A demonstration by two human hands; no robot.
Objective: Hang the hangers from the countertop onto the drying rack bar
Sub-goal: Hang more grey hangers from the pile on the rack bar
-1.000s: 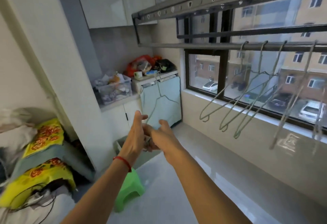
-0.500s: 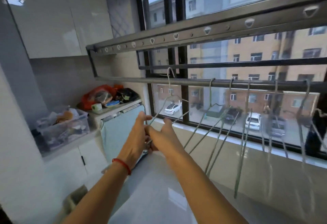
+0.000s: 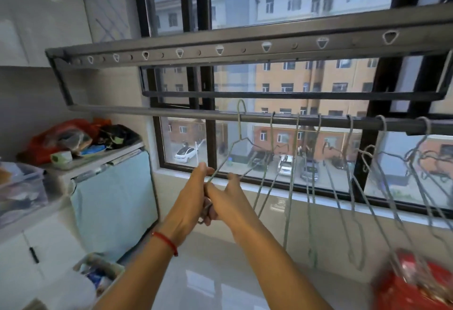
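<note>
A thin grey wire hanger (image 3: 239, 135) is raised in front of the window, its hook reaching just above the dark round drying rack bar (image 3: 152, 110). My left hand (image 3: 193, 197) and my right hand (image 3: 229, 199) meet below it, and both grip the hanger's lower end. Whether the hook rests on the bar I cannot tell. To the right, several more wire hangers (image 3: 353, 177) hang from the same bar and sway, some blurred.
A flat rack rail with holes (image 3: 220, 49) runs above the bar. At left stand a cluttered cabinet top (image 3: 81, 152) with bags, a light blue covered appliance (image 3: 115, 201) and a clear storage bin (image 3: 22, 187). A red object (image 3: 414, 287) lies bottom right.
My view has swung up and right from the counter to the rack. Both hands have lifted the hanger from counter height up to the bar, left of the hung ones.
</note>
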